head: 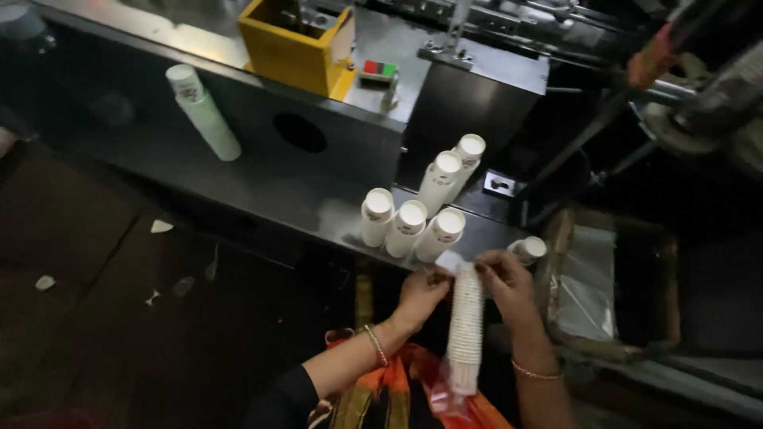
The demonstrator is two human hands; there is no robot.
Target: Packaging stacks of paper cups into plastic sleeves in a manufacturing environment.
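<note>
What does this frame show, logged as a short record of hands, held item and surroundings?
setting: dark metal machine ledge seen from above
left hand: grips the top of a tall stack of white paper cups
right hand: pinches the same stack's top from the other side
on ledge: five upright cup stacks; one stack leaning further back
near right hand: single cup
behind: yellow box

Wrapping and printed labels at the cup machine
A clear plastic sleeve (445,397) hung from the bottom of the held cup stack (466,326); a clear plastic bag (584,298) lined the box at right; small reddish printed labels showed on the standing cup stacks (409,226) and the lying stack (203,111)
</note>
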